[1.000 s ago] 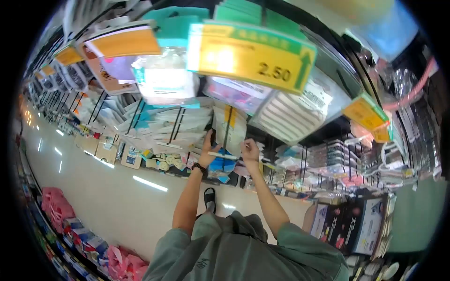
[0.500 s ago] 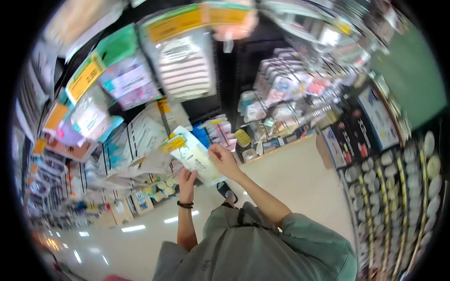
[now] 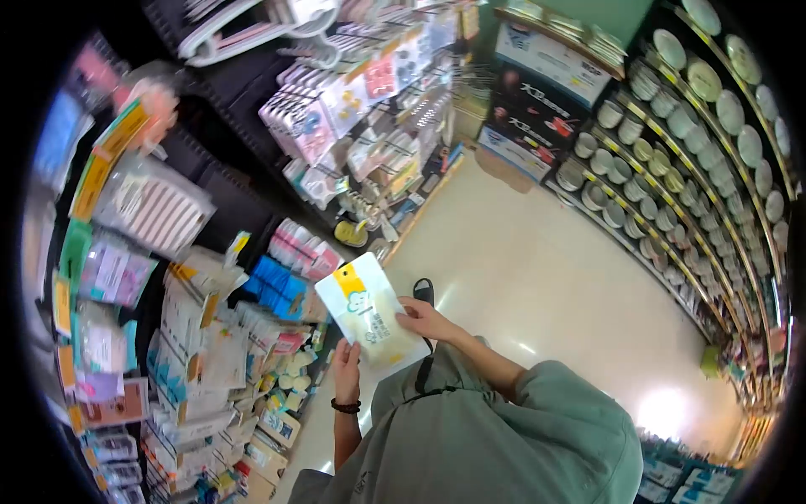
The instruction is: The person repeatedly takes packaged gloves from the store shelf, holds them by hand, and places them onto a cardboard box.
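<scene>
A flat white hang-hole package [image 3: 372,315] with a yellow corner, a blue-green cloud print and printed characters is held tilted in front of my body. My left hand [image 3: 346,370], with dark bracelets at its wrist, grips the lower left edge. On the opposite edge, my right hand [image 3: 426,321] pinches the package, thumb on the front. Its contents cannot be made out. Behind the package, blue packs [image 3: 273,286] and pink-and-white packs [image 3: 302,249] hang on the rack.
Hanging packaged goods [image 3: 151,202] line the left side. Bowls and plates fill a curved shelf [image 3: 663,168] at the right. Dark printed boxes [image 3: 533,109] stand at the aisle's far end. A pale shiny floor [image 3: 537,260] lies between; my sandalled foot [image 3: 423,291] shows below.
My view has swung to the right, so the hanging goods shift left and more of the bowl shelf shows. The package stays in both hands, its front now turned more fully toward me.
</scene>
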The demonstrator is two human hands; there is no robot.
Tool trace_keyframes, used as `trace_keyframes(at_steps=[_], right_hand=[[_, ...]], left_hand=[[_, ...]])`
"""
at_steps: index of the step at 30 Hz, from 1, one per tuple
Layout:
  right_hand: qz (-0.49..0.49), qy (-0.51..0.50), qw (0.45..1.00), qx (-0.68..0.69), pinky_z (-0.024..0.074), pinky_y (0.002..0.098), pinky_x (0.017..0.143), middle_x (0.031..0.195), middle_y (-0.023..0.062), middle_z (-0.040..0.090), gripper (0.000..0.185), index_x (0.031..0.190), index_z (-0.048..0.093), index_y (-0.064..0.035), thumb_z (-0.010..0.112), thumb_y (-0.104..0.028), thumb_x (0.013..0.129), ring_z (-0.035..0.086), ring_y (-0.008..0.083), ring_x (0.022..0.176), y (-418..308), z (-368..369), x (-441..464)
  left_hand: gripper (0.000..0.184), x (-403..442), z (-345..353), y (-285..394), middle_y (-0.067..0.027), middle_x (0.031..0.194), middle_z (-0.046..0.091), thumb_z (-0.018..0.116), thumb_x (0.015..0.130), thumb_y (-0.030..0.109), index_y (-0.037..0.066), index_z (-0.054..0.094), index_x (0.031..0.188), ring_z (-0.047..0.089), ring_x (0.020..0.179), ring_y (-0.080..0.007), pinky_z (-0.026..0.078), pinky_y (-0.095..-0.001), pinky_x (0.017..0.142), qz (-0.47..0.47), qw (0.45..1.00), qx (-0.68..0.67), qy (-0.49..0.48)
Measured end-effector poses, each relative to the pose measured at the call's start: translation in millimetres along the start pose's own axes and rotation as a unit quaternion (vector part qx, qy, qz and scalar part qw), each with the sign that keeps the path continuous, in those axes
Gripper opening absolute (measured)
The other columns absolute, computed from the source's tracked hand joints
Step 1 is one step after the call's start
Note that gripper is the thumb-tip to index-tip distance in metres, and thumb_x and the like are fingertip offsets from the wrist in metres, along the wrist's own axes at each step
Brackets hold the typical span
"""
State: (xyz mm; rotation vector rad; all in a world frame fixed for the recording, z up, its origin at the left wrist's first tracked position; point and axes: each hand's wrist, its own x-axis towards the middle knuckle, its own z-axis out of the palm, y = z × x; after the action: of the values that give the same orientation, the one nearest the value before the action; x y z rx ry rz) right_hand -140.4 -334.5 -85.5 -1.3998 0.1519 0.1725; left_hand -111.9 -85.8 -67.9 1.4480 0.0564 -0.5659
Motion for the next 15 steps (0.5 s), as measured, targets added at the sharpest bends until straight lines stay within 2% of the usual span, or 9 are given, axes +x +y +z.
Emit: trace_keyframes(at_steps=[2,4,5,8,9,13,15], right_hand=[[0.024,0.061,0.997,0.049,0.0505,0.0264,0.081,0.109,0.0075,0.065,0.038,0.134,0.049,0.0002,0.057,-0.013,0.099,0.060,0.0094,0.095,1.4,-28.5,-23.0],[0.029,0.127,0.988,0.088,0.0502,0.0269,0.081,0.108,0.0070,0.066,0.040,0.136,0.046,-0.0005,0.055,-0.012,0.099,0.060,0.0095,0.094,-30.9,-50.8,-44.9],[0.038,0.153,0.984,0.081,0.0494,0.0270,0.082,0.107,0.0054,0.066,0.040,0.137,0.046,-0.0016,0.054,-0.012,0.099,0.060,0.0090,0.094,-41.0,-62.5,-52.4],[0.060,0.243,0.963,0.097,0.0487,0.0265,0.082,0.105,0.0038,0.066,0.042,0.139,0.045,-0.0025,0.055,-0.012,0.099,0.060,0.0086,0.095,-47.1,-99.2,-61.3],[0.047,0.263,0.957,0.109,0.0475,0.0257,0.081,0.102,0.0019,0.066,0.044,0.140,0.044,-0.0037,0.056,-0.014,0.099,0.059,0.0075,0.093,-47.3,-110.3,-62.1],[0.057,0.309,0.943,0.105,0.0449,0.0247,0.074,0.097,-0.0006,0.065,0.045,0.141,0.045,-0.0048,0.058,-0.016,0.099,0.056,0.0059,0.085,-64.8,-150.6,-56.8],[0.078,0.291,0.950,0.075,0.0449,0.0245,0.074,0.096,-0.0006,0.065,0.042,0.139,0.047,-0.0046,0.058,-0.017,0.100,0.056,0.0055,0.084,-75.3,-174.9,-52.3]], left_hand=[[0.025,24.7,34.0,0.3,-0.0030,0.110,0.067,0.054,0.100,0.010,0.000,0.058,0.122,0.059,0.096,-0.0082,0.045,-0.0242,0.084,-0.009,0.998,-0.004,-0.055],[0.023,51.3,72.3,10.2,-0.0007,0.106,0.066,0.055,0.099,0.010,0.000,0.060,0.120,0.058,0.093,-0.0068,0.044,-0.0232,0.081,-0.009,0.994,-0.005,-0.104],[0.024,66.1,87.8,13.2,-0.0037,0.113,0.066,0.055,0.099,0.010,-0.001,0.060,0.120,0.058,0.100,-0.0090,0.045,-0.0242,0.086,-0.006,0.991,0.003,-0.137],[0.025,113.6,141.2,16.6,-0.0032,0.112,0.066,0.055,0.099,0.010,-0.002,0.059,0.121,0.058,0.100,-0.0086,0.044,-0.0234,0.087,0.021,0.979,-0.003,-0.202],[0.025,125.8,159.0,21.8,-0.0028,0.111,0.066,0.054,0.099,0.008,-0.003,0.059,0.121,0.058,0.099,-0.0086,0.044,-0.0234,0.087,0.023,0.980,0.021,-0.196],[0.024,169.7,218.8,44.2,-0.0030,0.109,0.065,0.053,0.099,0.007,-0.004,0.060,0.119,0.058,0.098,-0.0082,0.045,-0.0238,0.086,0.040,0.969,-0.005,-0.244],[0.024,184.2,242.5,62.4,-0.0028,0.106,0.065,0.051,0.100,0.006,-0.005,0.059,0.119,0.057,0.095,-0.0074,0.045,-0.0231,0.083,0.026,0.969,-0.023,-0.244]])
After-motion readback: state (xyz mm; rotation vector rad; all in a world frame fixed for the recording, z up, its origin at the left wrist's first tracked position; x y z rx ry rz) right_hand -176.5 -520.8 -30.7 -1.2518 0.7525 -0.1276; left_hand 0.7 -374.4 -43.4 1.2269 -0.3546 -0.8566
